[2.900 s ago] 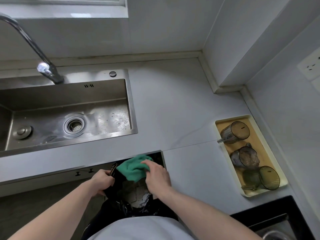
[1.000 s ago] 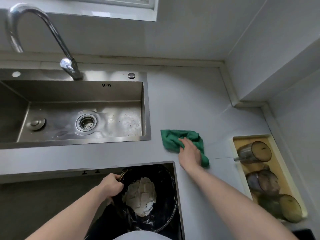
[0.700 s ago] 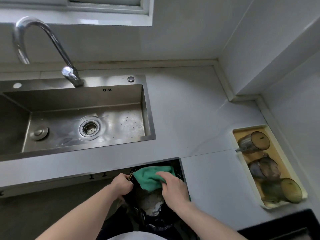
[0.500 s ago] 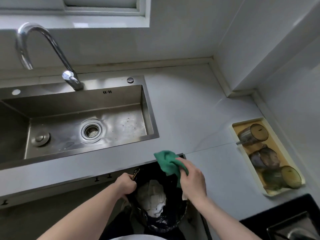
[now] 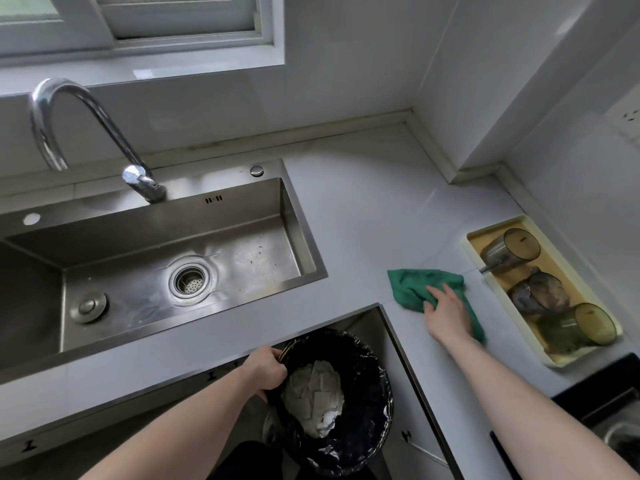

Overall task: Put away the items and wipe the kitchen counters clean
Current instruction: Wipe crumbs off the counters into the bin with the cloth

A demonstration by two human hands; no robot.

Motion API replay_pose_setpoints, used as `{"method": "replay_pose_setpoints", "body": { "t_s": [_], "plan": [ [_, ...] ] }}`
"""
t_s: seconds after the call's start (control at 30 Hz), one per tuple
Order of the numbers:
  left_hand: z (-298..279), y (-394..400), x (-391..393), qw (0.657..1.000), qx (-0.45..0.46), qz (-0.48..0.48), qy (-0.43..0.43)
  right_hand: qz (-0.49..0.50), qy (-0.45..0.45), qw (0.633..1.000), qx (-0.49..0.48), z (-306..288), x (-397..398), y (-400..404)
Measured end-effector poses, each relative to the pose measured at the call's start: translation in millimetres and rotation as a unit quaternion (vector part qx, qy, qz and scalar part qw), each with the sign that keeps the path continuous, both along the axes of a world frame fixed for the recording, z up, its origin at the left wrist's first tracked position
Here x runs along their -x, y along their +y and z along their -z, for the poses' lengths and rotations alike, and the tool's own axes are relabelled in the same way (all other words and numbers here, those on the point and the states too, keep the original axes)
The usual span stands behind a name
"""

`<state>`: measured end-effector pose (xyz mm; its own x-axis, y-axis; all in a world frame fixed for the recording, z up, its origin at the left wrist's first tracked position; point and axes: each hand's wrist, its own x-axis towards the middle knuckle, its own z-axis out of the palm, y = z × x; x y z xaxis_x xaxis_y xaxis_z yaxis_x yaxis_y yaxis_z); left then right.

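A green cloth (image 5: pixel 410 288) lies spread on the pale grey counter (image 5: pixel 367 216), right of the sink. My right hand (image 5: pixel 446 313) presses flat on it with straight fingers. My left hand (image 5: pixel 265 370) grips the left rim of a black-lined trash bin (image 5: pixel 360 403), held just below the counter's front edge. White crumpled paper scraps (image 5: pixel 313 393) fill the bin's bottom.
A steel sink (image 5: pixel 166 258) with a curved faucet (image 5: pixel 86 133) takes up the left. A cream tray (image 5: pixel 474 237) with three tinted cups lying on their sides sits against the right wall. A black hob corner (image 5: pixel 602 396) shows at lower right.
My right hand carried the cloth from over the bin back onto the counter, to the right, and now presses it flat. My left hand stayed on the bin's rim.
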<state>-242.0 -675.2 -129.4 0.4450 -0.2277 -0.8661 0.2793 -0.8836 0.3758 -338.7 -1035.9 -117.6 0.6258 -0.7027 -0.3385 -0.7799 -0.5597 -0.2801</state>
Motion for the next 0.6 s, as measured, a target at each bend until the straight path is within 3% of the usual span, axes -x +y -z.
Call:
{"method": "replay_pose_setpoints", "body": {
  "t_s": [0.33,0.6],
  "plan": [
    [-5,-22,0,1.0,0.01,-0.01,0.02,0.093,0.036,0.994,-0.035,5,-36,18],
    [-4,-33,2,0.999,0.004,-0.024,0.028,-0.08,-0.021,0.996,-0.028,6,8,75]
  ]
}}
